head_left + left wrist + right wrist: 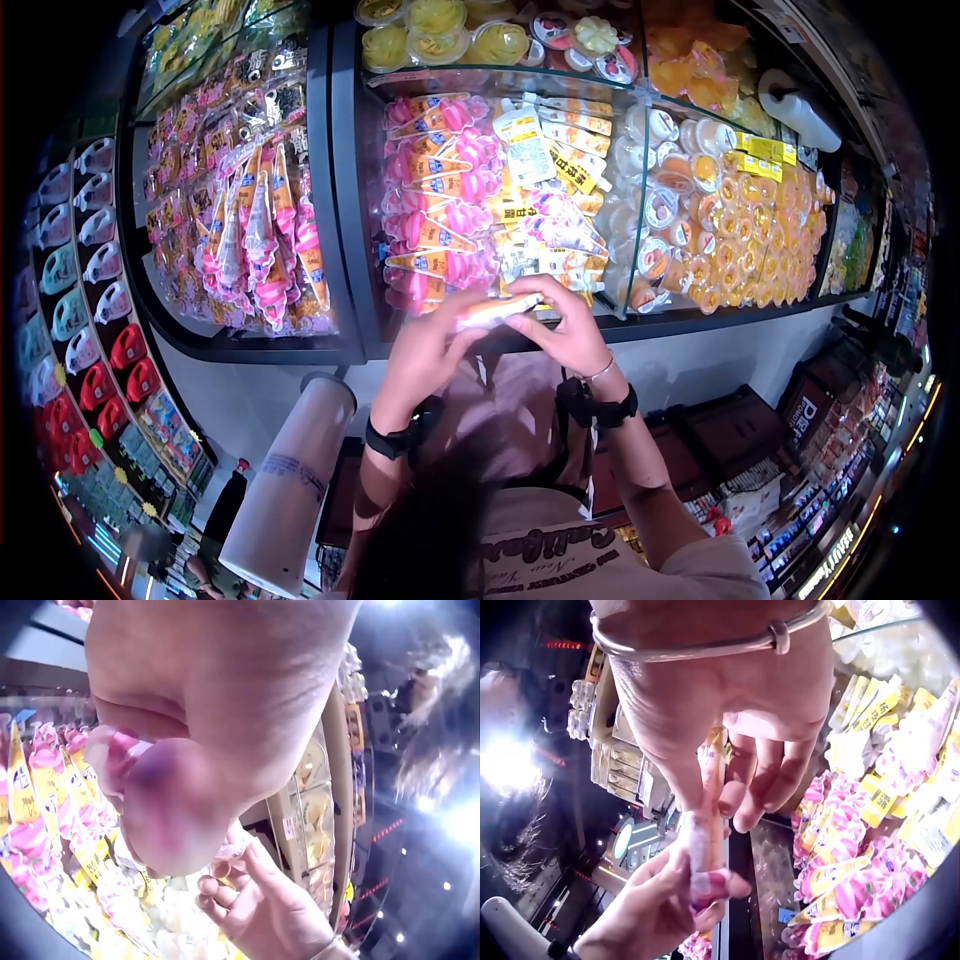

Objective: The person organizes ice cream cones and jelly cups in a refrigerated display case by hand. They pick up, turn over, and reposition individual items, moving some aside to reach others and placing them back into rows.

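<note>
Both hands hold one slim wrapped packet [497, 311] with pink and orange-tan parts, over the front edge of the display case. The left hand [425, 350] grips its pink end, which shows in the right wrist view as a pink tip on the packet [708, 855] between the fingers of the left hand [649, 907]. The right hand [572, 335] pinches the other end between thumb and fingers; in the left wrist view the right hand [274, 911] is lower down, its fingers bent. Much of the packet is hidden there by the left hand [217, 697].
Behind the hands, a glass-divided case holds pink cone-shaped packets [440, 180], white and yellow pouches [525, 145] and orange cups [750, 225]. Cone packets [262, 225] fill the bin at left. A large plastic roll [290, 485] stands at lower left; bottle shelves [95, 270] line the far left.
</note>
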A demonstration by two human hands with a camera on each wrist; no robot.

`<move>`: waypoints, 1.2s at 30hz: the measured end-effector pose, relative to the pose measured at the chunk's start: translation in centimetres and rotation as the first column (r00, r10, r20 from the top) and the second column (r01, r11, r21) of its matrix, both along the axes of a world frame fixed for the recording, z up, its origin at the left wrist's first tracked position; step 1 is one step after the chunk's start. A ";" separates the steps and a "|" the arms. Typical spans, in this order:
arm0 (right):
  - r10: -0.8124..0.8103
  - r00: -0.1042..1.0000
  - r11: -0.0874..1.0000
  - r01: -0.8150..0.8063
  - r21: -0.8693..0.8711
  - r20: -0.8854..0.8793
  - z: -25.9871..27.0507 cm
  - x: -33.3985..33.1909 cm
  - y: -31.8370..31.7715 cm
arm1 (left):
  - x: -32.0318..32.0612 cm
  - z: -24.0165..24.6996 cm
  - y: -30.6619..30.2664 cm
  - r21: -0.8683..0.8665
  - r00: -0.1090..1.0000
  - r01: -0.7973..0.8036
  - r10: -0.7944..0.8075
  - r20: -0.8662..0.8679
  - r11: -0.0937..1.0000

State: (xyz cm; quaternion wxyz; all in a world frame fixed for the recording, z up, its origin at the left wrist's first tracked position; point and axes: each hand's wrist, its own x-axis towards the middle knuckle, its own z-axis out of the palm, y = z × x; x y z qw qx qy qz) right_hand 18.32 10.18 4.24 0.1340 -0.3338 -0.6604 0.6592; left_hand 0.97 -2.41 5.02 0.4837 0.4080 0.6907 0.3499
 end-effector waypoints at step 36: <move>0.092 0.989 0.914 -0.130 -0.384 -0.117 -3.0 -2.4 3.1 | 1.2 -2.4 -1.6 -0.133 0.842 -0.506 0.521 0.142 0.852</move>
